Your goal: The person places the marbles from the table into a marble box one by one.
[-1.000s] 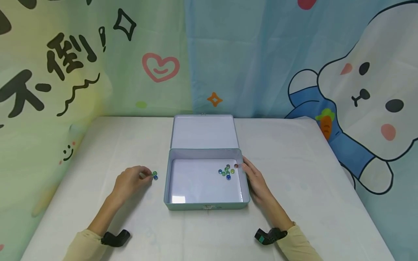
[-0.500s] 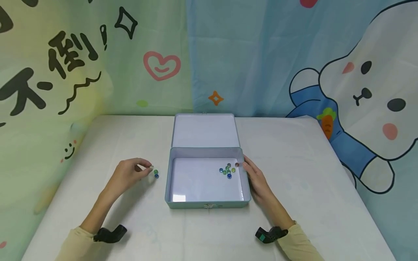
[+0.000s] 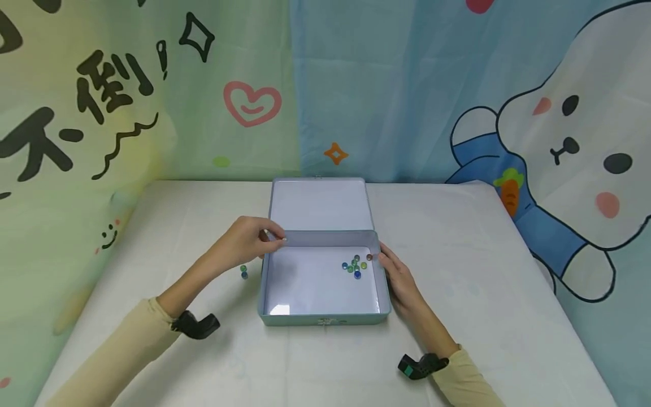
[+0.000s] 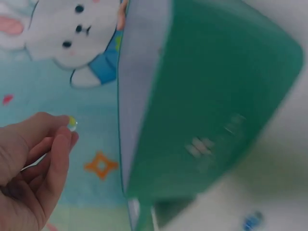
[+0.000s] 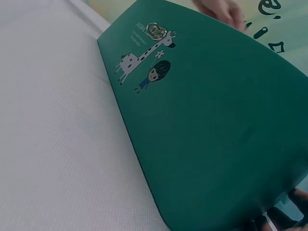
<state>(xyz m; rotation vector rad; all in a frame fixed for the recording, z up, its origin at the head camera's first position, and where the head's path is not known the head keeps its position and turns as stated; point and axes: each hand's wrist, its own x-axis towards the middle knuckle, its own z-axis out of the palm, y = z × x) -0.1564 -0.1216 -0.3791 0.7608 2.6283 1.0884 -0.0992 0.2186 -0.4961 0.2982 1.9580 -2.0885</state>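
Observation:
Between thumb and fingertips my left hand (image 3: 250, 237) pinches a clear marble (image 4: 72, 123) with a yellow-green tint. That hand hovers over the left rim of an open green tin box (image 3: 325, 320), whose lid (image 3: 319, 204) is tipped back. My right hand (image 3: 399, 280) rests against the box's right wall, fingers at its edge; how firmly it holds is hard to tell. Several marbles (image 3: 357, 275) in blue, green, yellow and brown lie inside on the right. Outside, left of the box, a green marble (image 3: 243, 268) and a blue marble (image 3: 244, 275) sit on the table.
A white cloth covers the table (image 3: 458, 237). Behind it hangs a printed curtain (image 3: 346, 85) with a cartoon rabbit. Black wrist cameras sit on both forearms. The box front carries a giraffe picture (image 5: 139, 57) and a metal clasp (image 5: 156, 31).
My left hand has lifted a clear marble off the table beside the two others and carried it right, over the box's left rim. The right hand has stayed at the box's side.

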